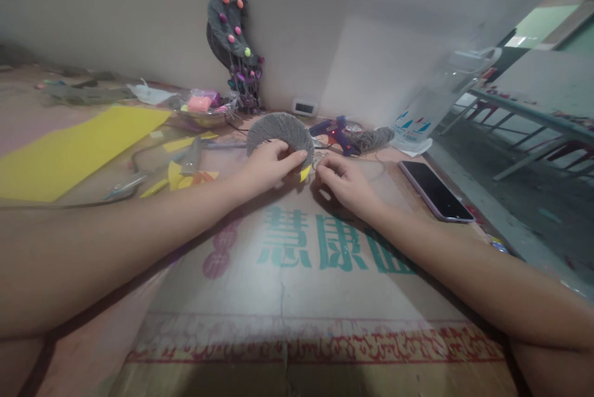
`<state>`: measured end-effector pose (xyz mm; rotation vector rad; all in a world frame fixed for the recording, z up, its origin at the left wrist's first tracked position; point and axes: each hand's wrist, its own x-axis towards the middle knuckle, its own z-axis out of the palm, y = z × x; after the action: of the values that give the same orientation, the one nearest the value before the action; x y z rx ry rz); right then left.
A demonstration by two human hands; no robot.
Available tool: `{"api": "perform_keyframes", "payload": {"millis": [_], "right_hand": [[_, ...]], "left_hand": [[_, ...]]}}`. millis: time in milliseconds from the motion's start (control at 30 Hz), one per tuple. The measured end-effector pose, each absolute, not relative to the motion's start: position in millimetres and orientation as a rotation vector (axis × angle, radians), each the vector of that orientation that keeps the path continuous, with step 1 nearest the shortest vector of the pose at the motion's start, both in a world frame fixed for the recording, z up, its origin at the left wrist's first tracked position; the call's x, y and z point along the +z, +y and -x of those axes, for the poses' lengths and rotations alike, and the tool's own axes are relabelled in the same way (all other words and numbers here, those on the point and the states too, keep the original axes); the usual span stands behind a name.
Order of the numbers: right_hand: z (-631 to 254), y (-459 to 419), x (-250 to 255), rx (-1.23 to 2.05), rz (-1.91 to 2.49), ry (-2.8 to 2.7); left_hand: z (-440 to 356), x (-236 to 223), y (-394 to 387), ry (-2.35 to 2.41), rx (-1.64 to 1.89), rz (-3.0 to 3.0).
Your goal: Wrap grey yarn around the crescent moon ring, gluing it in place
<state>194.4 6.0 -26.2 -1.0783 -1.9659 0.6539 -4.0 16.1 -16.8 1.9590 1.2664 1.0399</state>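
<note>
My left hand [276, 168] grips a crescent shape wrapped in grey yarn [283, 128], thumb on its near side and fingers partly hidden behind it. A small bare yellow tip [305, 173] shows at the crescent's lower right end. Just right of that tip, my right hand [343, 180] is closed in a pinch, with a thin strand of grey yarn at its fingertips. The ball of grey yarn [374, 138] lies behind my right hand. Both hands are above a printed cardboard sheet [278, 292].
A purple glue gun [338, 134] lies behind the hands. At right are a phone [436, 192] and a clear bottle [429, 100]. Yellow sheets [93, 149], yellow scraps [180, 177] and a bowl [204, 117] are at left. A decorated grey crescent [227, 32] hangs on the wall.
</note>
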Motion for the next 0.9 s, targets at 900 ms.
{"api": "perform_keyframes", "payload": {"millis": [900], "right_hand": [[-201,-6,-22,0.265,0.687,-2.157]], "left_hand": [[4,-19,18,1.272,1.026,-1.815]]}}
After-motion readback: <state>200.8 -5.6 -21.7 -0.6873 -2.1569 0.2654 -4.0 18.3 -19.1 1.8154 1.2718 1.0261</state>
